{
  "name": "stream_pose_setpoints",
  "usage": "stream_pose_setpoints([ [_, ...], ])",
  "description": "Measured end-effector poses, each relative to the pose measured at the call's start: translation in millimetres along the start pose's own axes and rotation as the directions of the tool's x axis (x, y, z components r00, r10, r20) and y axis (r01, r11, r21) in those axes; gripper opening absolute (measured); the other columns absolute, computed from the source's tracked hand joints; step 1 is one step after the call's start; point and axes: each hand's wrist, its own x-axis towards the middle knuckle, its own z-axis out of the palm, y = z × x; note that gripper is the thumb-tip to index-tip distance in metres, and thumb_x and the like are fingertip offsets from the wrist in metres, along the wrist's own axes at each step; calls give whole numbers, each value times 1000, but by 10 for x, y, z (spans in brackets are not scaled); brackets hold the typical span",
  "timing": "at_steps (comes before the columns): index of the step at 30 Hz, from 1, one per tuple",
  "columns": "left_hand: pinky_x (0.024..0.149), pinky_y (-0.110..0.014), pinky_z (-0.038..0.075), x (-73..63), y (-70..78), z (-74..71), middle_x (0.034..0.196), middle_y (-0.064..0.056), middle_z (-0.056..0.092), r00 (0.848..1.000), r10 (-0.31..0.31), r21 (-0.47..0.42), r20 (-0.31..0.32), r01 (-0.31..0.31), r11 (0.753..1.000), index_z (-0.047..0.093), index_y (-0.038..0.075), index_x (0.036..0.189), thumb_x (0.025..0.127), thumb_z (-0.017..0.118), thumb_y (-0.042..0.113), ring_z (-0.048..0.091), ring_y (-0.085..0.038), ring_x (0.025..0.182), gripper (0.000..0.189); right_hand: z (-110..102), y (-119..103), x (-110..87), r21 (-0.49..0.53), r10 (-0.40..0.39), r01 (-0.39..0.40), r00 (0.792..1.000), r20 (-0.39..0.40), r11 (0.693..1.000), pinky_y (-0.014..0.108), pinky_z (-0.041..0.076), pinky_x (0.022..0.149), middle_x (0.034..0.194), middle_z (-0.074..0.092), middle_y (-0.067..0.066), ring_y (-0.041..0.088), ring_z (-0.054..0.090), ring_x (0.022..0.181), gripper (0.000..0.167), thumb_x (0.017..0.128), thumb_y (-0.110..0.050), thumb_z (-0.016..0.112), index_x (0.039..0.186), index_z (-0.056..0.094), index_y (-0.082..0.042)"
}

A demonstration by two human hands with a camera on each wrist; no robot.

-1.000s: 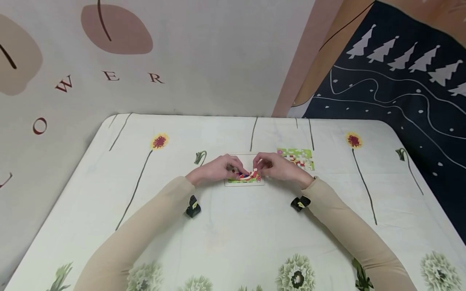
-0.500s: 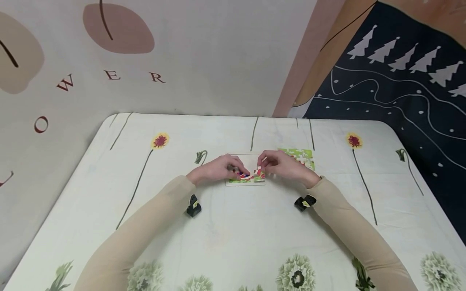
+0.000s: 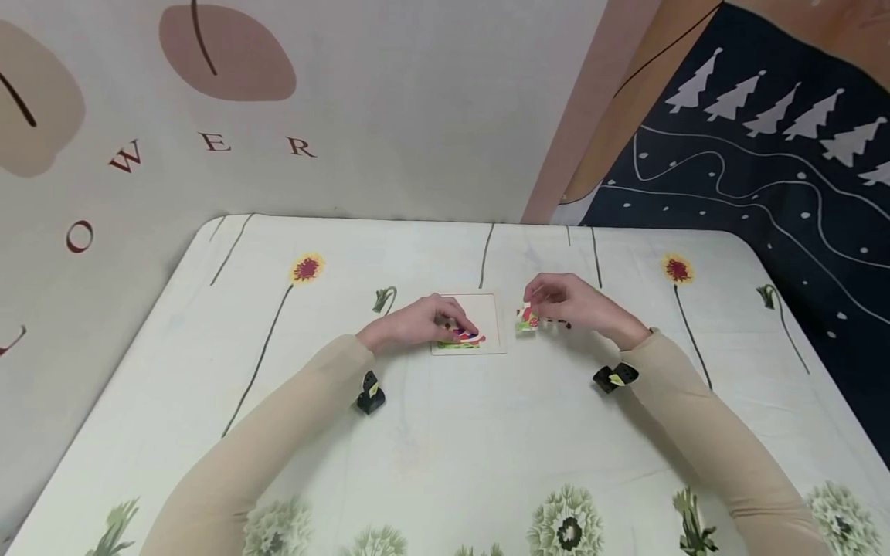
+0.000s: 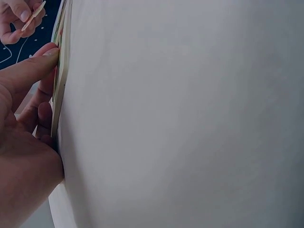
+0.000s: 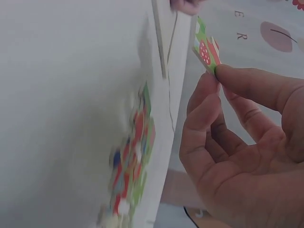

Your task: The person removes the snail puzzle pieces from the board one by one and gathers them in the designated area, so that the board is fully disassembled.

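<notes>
A thin pale puzzle board [image 3: 487, 305] lies on the table, with red, blue and green jigsaw pieces [image 3: 460, 345] along its near side. My left hand [image 3: 424, 319] rests over the board's left part, thumb and fingertips touching the pieces. My right hand [image 3: 577, 303] pinches one jigsaw piece [image 5: 206, 53] between thumb and fingertips, held up to the right of the board. That piece is green and red with a white-dotted red patch. Beneath the right hand, a cluster of other jigsaw pieces [image 5: 133, 156] lies on the table, mostly hidden in the head view.
A white cloth printed with flowers covers the table [image 3: 445, 448]. Each wrist wears a small black device, one on the left wrist [image 3: 371, 392] and one on the right wrist [image 3: 615, 378]. A pale printed wall [image 3: 417, 116] stands behind the table, with a dark printed cloth [image 3: 751, 154] at right.
My right hand has lifted the jigsaw piece away from the board and moved right, now over the other pieces. The left hand has stayed in place on the board.
</notes>
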Motion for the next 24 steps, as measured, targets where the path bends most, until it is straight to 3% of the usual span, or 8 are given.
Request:
stream_pose_setpoints([
  [7, 89, -27, 43, 5, -30, 6, 116, -6, 69, 1000, 32, -14, 0, -32, 999, 75, 9, 115, 91, 67, 7, 55, -14, 100, 26, -167, 48, -126, -20, 43, -43, 999, -13, 999, 29, 49, 67, 108, 66, 20, 18, 58, 87, 21, 93, -1, 59, 114, 63, 1],
  [14, 89, -27, 42, 5, -11, -1, 116, -5, 69, 1000, 23, -11, 3, -23, 1000, 75, 11, 116, 91, 67, 7, 54, -13, 100, 26, -350, 80, -241, -61, 98, -100, 995, -35, 993, 29, 51, 78, 112, 66, 19, 21, 60, 95, 22, 96, -4, 58, 117, 62, 0],
  [24, 92, -29, 39, -12, 5, -4, 118, -4, 68, 1000, 10, 14, 6, -10, 1000, 75, 13, 116, 91, 68, 9, 51, -15, 104, 26, -575, 98, -387, -141, 110, -122, 990, -92, 982, 20, 47, 79, 112, 66, 17, 13, 59, 92, 20, 96, -5, 59, 116, 62, 0],
])
